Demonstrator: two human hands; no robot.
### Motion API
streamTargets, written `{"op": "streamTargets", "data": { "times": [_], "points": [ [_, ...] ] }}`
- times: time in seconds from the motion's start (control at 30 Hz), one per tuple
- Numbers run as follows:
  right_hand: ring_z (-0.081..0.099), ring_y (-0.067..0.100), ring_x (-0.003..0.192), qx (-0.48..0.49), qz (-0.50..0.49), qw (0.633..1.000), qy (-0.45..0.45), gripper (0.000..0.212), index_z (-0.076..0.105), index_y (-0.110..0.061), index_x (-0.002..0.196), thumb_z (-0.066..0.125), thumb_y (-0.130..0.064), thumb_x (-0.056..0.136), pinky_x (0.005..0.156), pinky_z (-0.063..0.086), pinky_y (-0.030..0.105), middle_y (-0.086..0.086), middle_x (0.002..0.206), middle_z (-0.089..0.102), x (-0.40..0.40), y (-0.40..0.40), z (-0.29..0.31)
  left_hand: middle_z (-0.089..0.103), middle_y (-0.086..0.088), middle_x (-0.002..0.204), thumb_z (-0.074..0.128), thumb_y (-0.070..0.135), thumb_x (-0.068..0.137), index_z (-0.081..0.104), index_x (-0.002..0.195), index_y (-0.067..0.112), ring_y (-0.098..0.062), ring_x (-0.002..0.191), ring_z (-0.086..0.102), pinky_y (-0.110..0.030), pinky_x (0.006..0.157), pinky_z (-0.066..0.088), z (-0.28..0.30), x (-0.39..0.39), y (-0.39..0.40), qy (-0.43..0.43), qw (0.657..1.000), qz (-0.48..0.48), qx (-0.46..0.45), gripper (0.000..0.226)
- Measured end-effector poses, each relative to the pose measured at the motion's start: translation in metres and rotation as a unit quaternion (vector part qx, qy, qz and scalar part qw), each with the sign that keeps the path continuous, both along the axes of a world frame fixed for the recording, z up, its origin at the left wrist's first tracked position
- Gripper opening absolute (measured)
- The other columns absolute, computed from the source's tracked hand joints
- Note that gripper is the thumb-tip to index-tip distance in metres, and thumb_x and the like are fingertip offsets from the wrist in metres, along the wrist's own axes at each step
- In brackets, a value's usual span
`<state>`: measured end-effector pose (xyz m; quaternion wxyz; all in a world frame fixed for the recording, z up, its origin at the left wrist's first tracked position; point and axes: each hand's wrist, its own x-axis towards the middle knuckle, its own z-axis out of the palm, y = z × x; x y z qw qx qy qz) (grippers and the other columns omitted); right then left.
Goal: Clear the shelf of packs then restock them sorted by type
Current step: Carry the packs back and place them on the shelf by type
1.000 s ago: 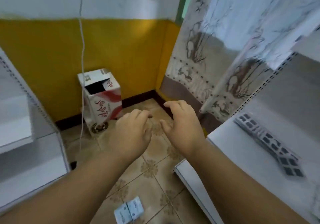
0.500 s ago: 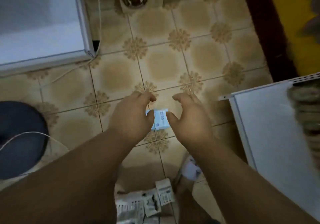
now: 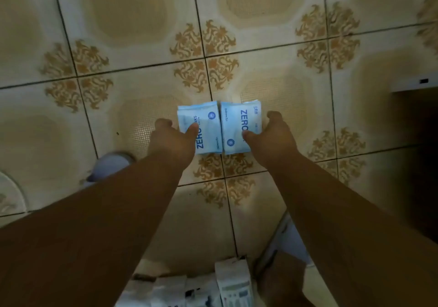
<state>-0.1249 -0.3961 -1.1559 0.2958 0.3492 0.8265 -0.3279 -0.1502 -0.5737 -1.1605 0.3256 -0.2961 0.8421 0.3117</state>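
Observation:
Two light blue packs printed ZERO lie side by side on the tiled floor: the left blue pack (image 3: 205, 128) and the right blue pack (image 3: 239, 126). My left hand (image 3: 174, 138) grips the left pack from its outer edge, thumb on top. My right hand (image 3: 270, 138) grips the right pack the same way from the right side. Both forearms reach down from the bottom of the view.
Several white and grey packs (image 3: 211, 287) lie on the floor near my feet at the bottom. A white shelf corner (image 3: 413, 83) juts in at the right edge. A slipper (image 3: 111, 164) shows at left. The patterned tile floor (image 3: 142, 22) stretches ahead.
The view swung down from the wall and shelf to the floor. Both hands dropped to the blue packs and closed on them, one pack in each hand.

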Motion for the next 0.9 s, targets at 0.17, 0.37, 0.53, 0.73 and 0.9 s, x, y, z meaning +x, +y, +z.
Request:
{"op": "streamTargets", "data": {
  "times": [0.17, 0.37, 0.53, 0.73, 0.9],
  "points": [
    [0.065, 0.018, 0.089, -0.039, -0.080, 0.996, 0.004, 0.042, 0.063, -0.004, 0.110, 0.078, -0.029, 0.080, 0.073, 0.052, 0.032, 0.004, 0.102, 0.067, -0.002, 0.007, -0.039, 0.072, -0.010, 0.096, 0.075, 0.044, 0.081, 0.070, 0.107, 0.009, -0.026, 0.084, 0.069, -0.039, 0.079, 0.057, -0.046, 0.002, 0.000, -0.039, 0.998, 0.028, 0.028, 0.044],
    [0.067, 0.025, 0.082, -0.093, -0.164, 0.978, 0.084, 0.032, 0.057, -0.011, 0.089, 0.079, -0.030, 0.076, 0.075, 0.058, 0.047, 0.010, 0.091, 0.066, -0.002, 0.014, 0.062, 0.067, -0.002, 0.087, 0.079, 0.038, 0.078, 0.063, 0.103, 0.011, -0.016, 0.073, 0.066, -0.027, 0.056, 0.051, 0.059, -0.005, 0.013, 0.016, 0.994, 0.041, 0.102, 0.039],
    [0.060, 0.015, 0.079, -0.206, -0.239, 0.927, 0.201, 0.015, 0.056, -0.020, 0.080, 0.066, -0.031, 0.084, 0.067, 0.051, 0.035, 0.002, 0.088, 0.063, -0.010, 0.011, 0.263, 0.068, -0.011, 0.096, 0.068, 0.066, 0.064, 0.061, 0.098, 0.014, -0.031, 0.085, 0.070, -0.048, 0.071, 0.059, 0.249, -0.024, 0.049, 0.027, 0.967, 0.084, 0.237, 0.063],
    [0.066, 0.011, 0.093, -0.241, -0.209, 0.905, 0.280, 0.023, 0.063, -0.023, 0.116, 0.063, -0.024, 0.092, 0.080, 0.056, 0.033, -0.004, 0.107, 0.068, -0.029, 0.044, 0.521, 0.071, -0.008, 0.088, 0.052, 0.017, 0.095, 0.063, 0.104, 0.008, -0.017, 0.065, 0.066, -0.027, 0.058, 0.053, 0.508, -0.048, 0.070, 0.072, 0.922, 0.150, 0.351, 0.017],
    [0.070, 0.015, 0.096, -0.291, -0.195, 0.869, 0.349, 0.030, 0.058, -0.031, 0.118, 0.068, -0.030, 0.089, 0.080, 0.058, 0.037, -0.002, 0.110, 0.070, -0.036, 0.062, 0.698, 0.067, -0.017, 0.122, 0.060, 0.025, 0.085, 0.057, 0.131, 0.009, -0.041, 0.115, 0.061, -0.057, 0.098, 0.048, 0.675, -0.058, 0.082, 0.048, 0.861, 0.087, 0.499, 0.049]
  ]
}}
